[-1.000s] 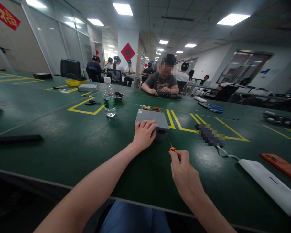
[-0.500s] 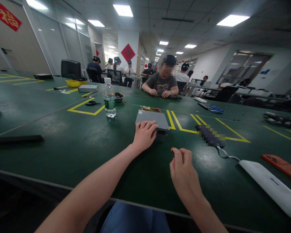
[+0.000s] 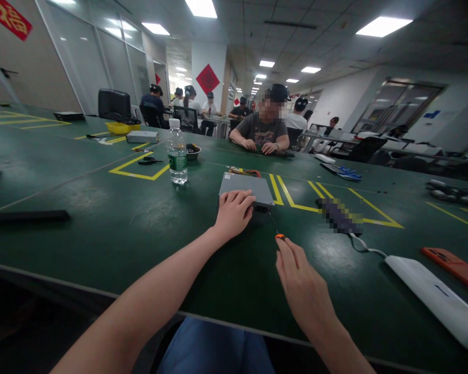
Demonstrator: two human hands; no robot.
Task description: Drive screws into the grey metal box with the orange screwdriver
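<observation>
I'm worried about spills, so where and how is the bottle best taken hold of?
Probably around the label, coming from the left: the bottle stands upright and roughly cylindrical, and the bowl sits just behind its right side.

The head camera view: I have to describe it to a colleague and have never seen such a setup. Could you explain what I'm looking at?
There is no robot here: these are a person's two bare hands, seen by a camera worn on their head, looking forward and down.

The left hand rests on a flat grey box. The right hand's fingers hold a thin tool with an orange handle, its shaft reaching toward the box's near edge.

On the dark green table also stand a clear plastic bottle and, to the right, a long white device. Across it sits another person.
</observation>
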